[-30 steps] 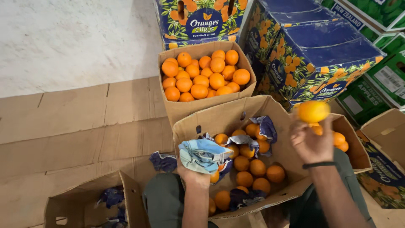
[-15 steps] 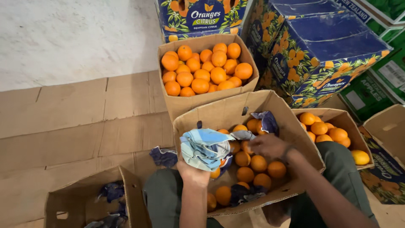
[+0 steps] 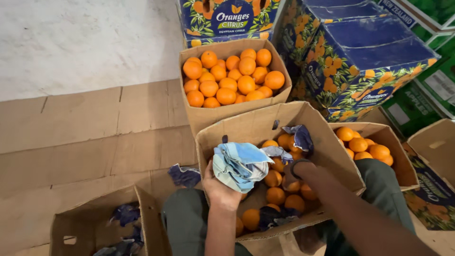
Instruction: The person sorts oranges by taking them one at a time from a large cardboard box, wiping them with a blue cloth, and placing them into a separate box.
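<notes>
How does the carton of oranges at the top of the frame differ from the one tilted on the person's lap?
The top carton is heaped to the rim with bare oranges; the lap carton is partly filled. The top carton sits flat on the cardboard floor, while the lap carton tilts toward the person. Only the lap carton holds blue wrappers and the right hand. Both are plain brown cardboard, open-topped.

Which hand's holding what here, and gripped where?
Left hand holds a bunched blue cloth, gripped at its lower end. Right hand is down among the oranges in the middle box; whether it grips one cannot be told.
</notes>
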